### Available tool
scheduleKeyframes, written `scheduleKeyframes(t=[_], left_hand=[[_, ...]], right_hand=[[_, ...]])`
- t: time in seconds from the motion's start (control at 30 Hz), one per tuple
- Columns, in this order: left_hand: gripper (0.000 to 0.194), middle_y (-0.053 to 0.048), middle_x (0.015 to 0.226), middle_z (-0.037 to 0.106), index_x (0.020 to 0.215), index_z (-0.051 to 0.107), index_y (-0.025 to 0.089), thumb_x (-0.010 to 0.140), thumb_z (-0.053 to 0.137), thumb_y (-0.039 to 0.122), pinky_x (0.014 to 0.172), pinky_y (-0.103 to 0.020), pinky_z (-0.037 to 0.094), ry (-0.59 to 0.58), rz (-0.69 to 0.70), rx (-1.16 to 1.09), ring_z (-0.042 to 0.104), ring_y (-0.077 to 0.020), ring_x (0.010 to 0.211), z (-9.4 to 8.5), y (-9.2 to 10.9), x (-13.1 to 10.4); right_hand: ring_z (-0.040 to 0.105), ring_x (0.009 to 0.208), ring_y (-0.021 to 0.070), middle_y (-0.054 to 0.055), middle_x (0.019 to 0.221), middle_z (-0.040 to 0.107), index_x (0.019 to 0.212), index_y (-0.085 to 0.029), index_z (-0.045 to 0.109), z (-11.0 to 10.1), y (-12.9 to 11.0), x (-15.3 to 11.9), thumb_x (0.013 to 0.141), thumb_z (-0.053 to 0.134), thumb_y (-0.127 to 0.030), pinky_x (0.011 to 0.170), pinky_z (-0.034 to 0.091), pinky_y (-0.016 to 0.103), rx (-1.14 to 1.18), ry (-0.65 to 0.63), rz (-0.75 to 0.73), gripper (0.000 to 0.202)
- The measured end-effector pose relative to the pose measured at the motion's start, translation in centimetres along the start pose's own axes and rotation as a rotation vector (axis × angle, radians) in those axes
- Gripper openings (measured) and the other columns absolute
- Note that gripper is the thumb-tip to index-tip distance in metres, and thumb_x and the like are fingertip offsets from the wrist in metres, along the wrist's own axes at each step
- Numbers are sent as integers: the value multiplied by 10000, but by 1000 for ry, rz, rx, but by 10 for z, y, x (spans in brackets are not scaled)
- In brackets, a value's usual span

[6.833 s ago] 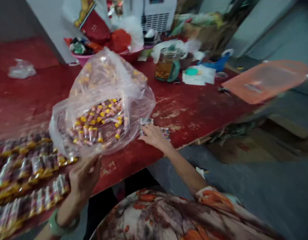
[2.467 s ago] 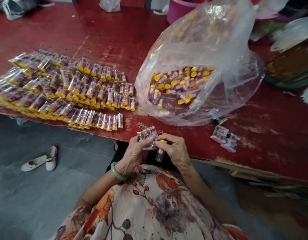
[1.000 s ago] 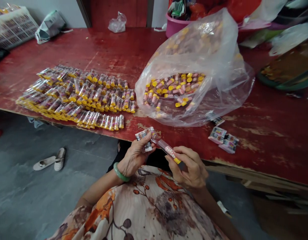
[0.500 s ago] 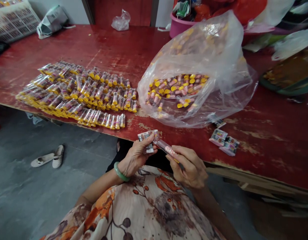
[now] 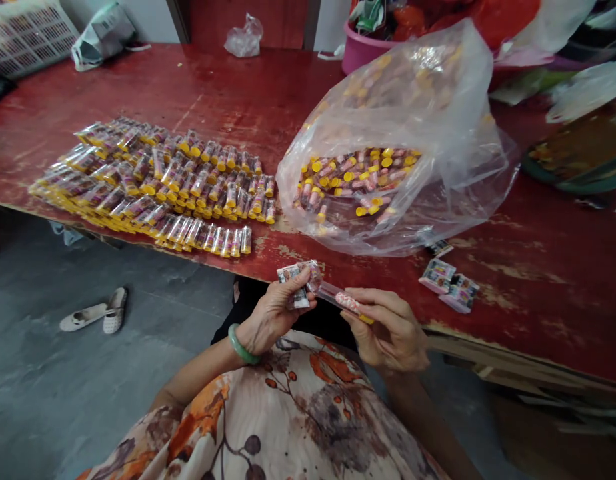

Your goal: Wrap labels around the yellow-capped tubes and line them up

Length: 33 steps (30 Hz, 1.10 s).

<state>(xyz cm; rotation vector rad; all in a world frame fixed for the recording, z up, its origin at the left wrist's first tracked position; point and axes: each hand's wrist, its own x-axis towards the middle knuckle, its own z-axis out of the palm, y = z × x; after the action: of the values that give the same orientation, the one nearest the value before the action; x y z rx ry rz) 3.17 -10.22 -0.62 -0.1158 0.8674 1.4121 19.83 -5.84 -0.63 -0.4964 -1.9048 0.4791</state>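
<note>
My left hand point(image 5: 273, 310), a green bangle on its wrist, pinches a small stack of printed labels point(image 5: 300, 298) with the thumb on top. Close to its fingertips is the far end of a clear plastic sleeve point(image 5: 329, 289); whether those fingers grip it I cannot tell. Between the fingertips of my right hand point(image 5: 393, 332) is a small clear candy tube point(image 5: 347, 302) with pink-and-white pieces and a yellow cap. The tube's front part lines up with the sleeve. Both hands are over my lap at the table's front edge.
Rows of wrapped yellow-capped tubes point(image 5: 183, 180) are piled on the red table point(image 5: 228, 93) at left. A large clear bag point(image 5: 438, 133) of similar tubes lies at centre right. Label stacks point(image 5: 448, 283) rest right of it. A pink basin point(image 5: 361, 53) stands behind.
My right hand has shifted slightly right with the candy tube, away from my left hand, and more of the yellow cap shows. My left hand has barely moved.
</note>
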Motion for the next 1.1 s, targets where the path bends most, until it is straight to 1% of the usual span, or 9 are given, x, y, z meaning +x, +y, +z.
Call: scheduleKeyframes(t=[0.1,0.27,0.5,0.67,0.8,0.87,0.97,1.03,1.1], left_hand=[[227,14,701,645,851,681,142,679,826,177,489,-196,508,12,-46,-36,581,-82,525,-1,0,3],[220,-2,715,663,814,668,132,678,830,190,500,-202,522,57,-60,-12,602,-94,528,-1,-1,5],[299,3,668,645,770,642,136,630,866,275,495,-207,509,7,8,35,578,-90,492,-3,-3,4],[331,3,650,636,783,657,122,625,866,325,518,-203,480,-10,146,149,565,-84,503,-3,-8,3],[297,5,639,630,752,658,121,632,861,302,548,-210,463,-55,171,166,559,-86,535,-2,-10,1],[299,0,675,649,758,664,125,607,875,274,576,-217,472,-52,164,145,572,-93,566,-1,-9,0],[308,-20,736,677,777,684,118,580,886,241,611,-226,485,-47,161,131,601,-109,615,-2,-6,0],[313,-30,752,687,795,698,112,579,888,235,633,-232,496,-66,157,124,613,-116,633,-3,-3,0],[324,-31,744,689,811,710,111,573,892,234,657,-245,507,-92,141,131,618,-120,634,-2,-1,-2]], right_hand=[[695,935,212,53,1036,678,1094,-245,578,1,6,-2,782,647,-13,740,618,388,-64,-6,-57,395],[691,978,215,44,1034,699,1098,-241,594,3,9,-8,775,679,-39,781,627,370,-208,-60,-253,391],[714,832,195,59,981,717,1218,-223,557,0,-1,-15,782,733,-163,688,581,291,-376,-83,-127,474],[703,806,180,76,989,711,1179,-202,582,3,0,-20,752,764,-146,702,572,274,-481,-123,-227,467],[685,851,176,100,1012,693,1151,-173,596,13,0,-23,736,777,-126,753,579,273,-549,-110,-300,455],[679,908,189,120,1049,675,1178,-156,592,17,0,-19,745,763,-113,785,582,277,-516,-128,-291,468],[659,1008,207,140,1166,623,1253,-176,563,20,1,-7,830,668,-132,817,589,307,-231,-201,-154,438],[659,972,190,126,1197,607,1276,-206,556,18,2,2,875,586,-113,802,594,327,-18,-222,-21,413],[661,869,161,101,1168,622,1272,-237,568,16,2,7,868,561,-69,749,596,321,60,-179,64,438]])
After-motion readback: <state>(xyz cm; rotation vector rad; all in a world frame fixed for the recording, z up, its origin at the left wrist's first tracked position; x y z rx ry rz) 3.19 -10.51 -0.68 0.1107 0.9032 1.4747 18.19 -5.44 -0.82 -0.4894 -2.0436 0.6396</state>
